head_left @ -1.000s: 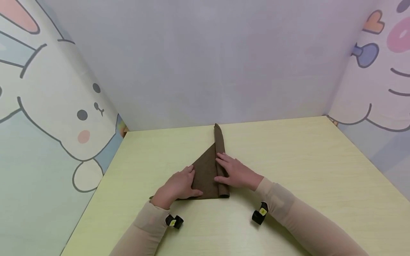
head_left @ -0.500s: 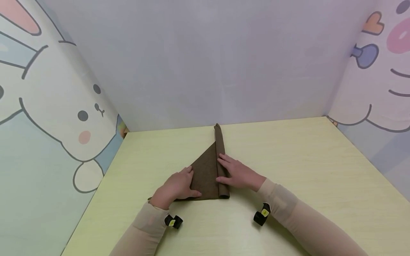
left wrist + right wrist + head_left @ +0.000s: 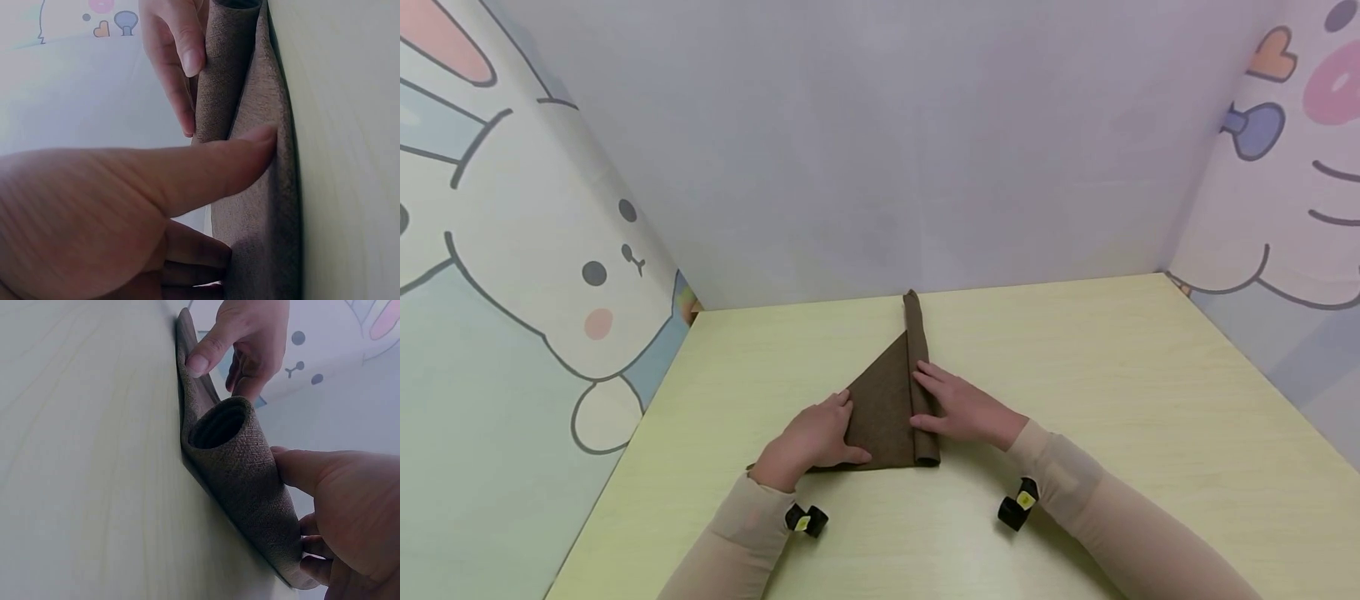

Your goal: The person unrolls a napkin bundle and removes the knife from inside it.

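Note:
A dark brown cloth (image 3: pixel 880 412) lies on the table with a slanted left edge. Its right side is wound into a long roll (image 3: pixel 916 321) that reaches toward the back. My left hand (image 3: pixel 808 437) rests on the flat part, thumb near the front edge and fingers spread toward the slanted side. On the roll lies my right hand (image 3: pixel 966 408), its thumb and fingertips touching the top. Looking from the right wrist, the near end of the roll (image 3: pixel 256 469) shows a hollow, coiled opening. Part of the cloth's left corner is hidden under my left hand.
The pale wooden table (image 3: pixel 1075 358) meets a plain light wall (image 3: pixel 880 150) at the back. Side walls with cartoon animals (image 3: pixel 535 250) stand left and right. Black wrist cameras (image 3: pixel 1017 506) are strapped at both sleeves.
My right hand and the roll have shifted very slightly to the right in the head view. My left hand stays nearly in place on the cloth.

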The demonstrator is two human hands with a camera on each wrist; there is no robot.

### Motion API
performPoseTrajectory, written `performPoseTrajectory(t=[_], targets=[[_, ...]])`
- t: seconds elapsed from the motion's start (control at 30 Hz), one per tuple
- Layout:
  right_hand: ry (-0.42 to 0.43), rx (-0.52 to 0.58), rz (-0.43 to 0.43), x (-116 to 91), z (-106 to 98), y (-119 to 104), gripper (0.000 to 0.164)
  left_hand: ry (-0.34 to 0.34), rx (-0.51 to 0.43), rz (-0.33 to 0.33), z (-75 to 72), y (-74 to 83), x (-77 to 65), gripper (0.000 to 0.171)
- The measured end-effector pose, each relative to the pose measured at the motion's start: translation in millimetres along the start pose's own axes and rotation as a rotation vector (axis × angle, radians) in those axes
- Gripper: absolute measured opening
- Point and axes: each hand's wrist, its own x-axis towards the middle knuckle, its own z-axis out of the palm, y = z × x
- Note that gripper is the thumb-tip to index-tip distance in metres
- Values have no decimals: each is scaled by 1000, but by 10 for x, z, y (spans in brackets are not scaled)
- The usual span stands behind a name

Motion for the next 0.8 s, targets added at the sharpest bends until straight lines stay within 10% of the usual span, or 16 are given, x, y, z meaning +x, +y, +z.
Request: performPoseTrajectory(t=[0.8], targets=[[-18,40,26,-43,-8,47,82,16,-1,-16,-15,-35,-25,94]])
